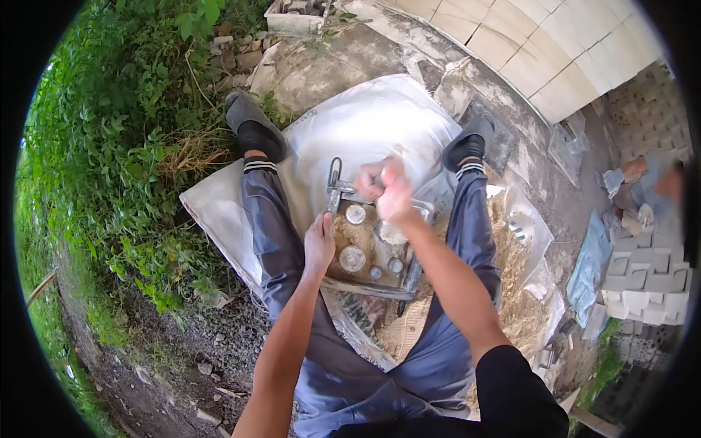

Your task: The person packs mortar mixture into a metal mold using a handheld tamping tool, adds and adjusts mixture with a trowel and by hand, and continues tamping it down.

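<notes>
Between my legs sits a square metal frame (365,290) packed with tan sand (350,235). Pale round discs, large ones such as this disc (352,259) and smaller ones such as this disc (375,272), are set in the sand. My left hand (319,242) grips the frame's left side, its fingers along the rim. Over the far right part of the frame, my right hand (385,187) is closed in a fist and blurred by motion; whatever it holds, if anything, is hidden. A looped metal handle (335,171) stands out at the frame's far left corner.
A white sack (358,117) is spread under the frame and my feet. Loose sand (511,285) lies to the right on plastic. Green plants (139,146) grow at left. At far right, another person (642,182) is beside stacked pale blocks (646,277) and a blue plastic sheet (590,255).
</notes>
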{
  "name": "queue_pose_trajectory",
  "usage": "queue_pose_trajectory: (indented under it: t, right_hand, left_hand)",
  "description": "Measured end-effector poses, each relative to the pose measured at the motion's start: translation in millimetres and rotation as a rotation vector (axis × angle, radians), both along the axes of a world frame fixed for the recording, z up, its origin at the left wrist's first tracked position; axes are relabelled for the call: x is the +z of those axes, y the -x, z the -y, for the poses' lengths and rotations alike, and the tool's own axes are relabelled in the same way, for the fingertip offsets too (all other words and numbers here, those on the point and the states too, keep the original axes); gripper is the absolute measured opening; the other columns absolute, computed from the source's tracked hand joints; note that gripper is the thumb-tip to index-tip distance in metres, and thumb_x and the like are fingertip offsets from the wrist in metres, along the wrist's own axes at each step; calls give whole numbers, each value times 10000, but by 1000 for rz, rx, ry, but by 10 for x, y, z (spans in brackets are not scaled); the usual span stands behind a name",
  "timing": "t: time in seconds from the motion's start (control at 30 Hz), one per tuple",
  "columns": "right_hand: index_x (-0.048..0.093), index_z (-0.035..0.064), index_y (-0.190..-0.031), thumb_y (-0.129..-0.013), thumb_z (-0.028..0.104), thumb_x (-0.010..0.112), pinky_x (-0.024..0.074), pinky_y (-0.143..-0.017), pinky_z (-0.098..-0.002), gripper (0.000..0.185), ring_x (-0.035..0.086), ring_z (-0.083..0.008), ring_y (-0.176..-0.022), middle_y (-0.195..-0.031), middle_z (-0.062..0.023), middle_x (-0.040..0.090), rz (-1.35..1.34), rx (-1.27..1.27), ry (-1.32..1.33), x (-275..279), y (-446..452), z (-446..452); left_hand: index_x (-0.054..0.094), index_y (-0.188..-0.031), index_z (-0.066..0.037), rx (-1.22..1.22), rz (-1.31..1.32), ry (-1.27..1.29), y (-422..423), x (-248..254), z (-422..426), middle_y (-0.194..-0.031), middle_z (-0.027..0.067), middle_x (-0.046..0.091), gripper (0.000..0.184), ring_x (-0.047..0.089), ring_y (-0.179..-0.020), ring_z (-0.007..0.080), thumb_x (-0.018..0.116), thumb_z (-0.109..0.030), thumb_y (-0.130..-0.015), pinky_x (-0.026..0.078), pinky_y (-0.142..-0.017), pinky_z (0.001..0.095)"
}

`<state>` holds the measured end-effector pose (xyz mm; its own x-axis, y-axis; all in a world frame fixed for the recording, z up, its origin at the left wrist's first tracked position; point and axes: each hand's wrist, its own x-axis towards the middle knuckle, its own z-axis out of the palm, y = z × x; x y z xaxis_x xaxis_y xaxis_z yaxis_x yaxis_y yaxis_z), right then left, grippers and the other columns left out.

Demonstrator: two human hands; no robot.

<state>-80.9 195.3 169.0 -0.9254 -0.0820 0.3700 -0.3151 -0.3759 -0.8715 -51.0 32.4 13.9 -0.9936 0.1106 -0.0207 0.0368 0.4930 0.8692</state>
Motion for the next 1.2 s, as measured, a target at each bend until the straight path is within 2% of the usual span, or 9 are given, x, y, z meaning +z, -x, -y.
queue_pose_trajectory:
  t: [0.2, 0.37, 0.43, 0.5, 0.57, 0.77, 0.87, 1.0, 1.2]
  right_hand:
    - [270, 91, -466, -824, 558, 478, 121, -406, -278, 624, 202, -97, -394, -446, 25, 209, 102, -21, 28, 151, 95, 43]
    - [264, 98, -464, -872, 591, 405, 131, -411, -277, 655, 213, -97, -412, -441, 26, 253, -168, -37, -237, -100, 56, 118]
    - [322, 75, -497, -881, 407, 380, 224, -416, -280, 511, 299, -113, -410, -445, 16, 309, 34, -76, -154, 3, 9, 20]
    - [317, 84, -512, -859, 403, 445, 194, -418, -293, 487, 272, -122, -411, -461, 16, 284, 57, -200, 79, 203, -70, -141]
    - [292, 95, -525, -846, 396, 483, 161, -420, -288, 480, 245, -120, -420, -485, 20, 216, 74, -197, 310, 339, -225, -247]
    - [292, 97, -564, -880, 438, 456, 184, -439, -268, 492, 239, -103, -440, -521, 19, 233, 73, -546, 383, 234, -452, -77]
    - [318, 78, -590, -901, 394, 430, 203, -442, -258, 457, 288, -97, -466, -528, 13, 285, 128, -919, 397, 318, -469, 157]
    - [384, 51, -587, -874, 403, 506, 221, -433, -250, 470, 342, -106, -449, -510, -16, 359, 61, -431, 116, 33, -483, -6]
    - [360, 48, -541, -865, 354, 524, 176, -391, -263, 475, 293, -105, -392, -469, -1, 281, 35, -454, 265, -23, -501, -111]
  left_hand:
    - [495, -889, 8, 3, -93, 27, 49, -75, -25, -709, 266, 507, 402, 480, -705, 477, 344, -351, -986, 383, -614, 474]
    - [488, -872, 4, -7, -65, -36, 79, -33, -18, -707, 268, 506, 400, 477, -709, 479, 348, -353, -984, 382, -613, 477]
    - [489, -867, 0, 15, -88, -5, -9, -69, 3, -705, 272, 512, 386, 485, -718, 483, 352, -341, -984, 384, -614, 483]
    - [494, -870, 2, 33, -91, 29, 37, -88, -3, -706, 276, 518, 375, 495, -725, 486, 351, -325, -985, 384, -616, 491]
    - [564, -1031, -6, -64, 53, 178, 18, -38, 36, -868, 270, 600, 361, 553, -835, 459, 353, -295, -983, 430, -713, 507]
    - [561, -1050, -18, 0, -46, 76, -7, -44, 40, -811, 262, 599, 348, 552, -818, 459, 365, -296, -977, 425, -696, 514]
    - [555, -1069, -23, -22, -17, 86, -4, -56, 31, -824, 261, 601, 342, 556, -810, 455, 371, -295, -975, 427, -703, 518]
    - [553, -1069, -22, -12, -23, 105, 43, -28, 29, -824, 260, 600, 339, 556, -806, 452, 376, -294, -974, 425, -698, 517]
    - [561, -1057, -28, 18, -63, 32, -12, -22, 19, -820, 259, 594, 331, 548, -817, 458, 385, -296, -976, 427, -672, 483]
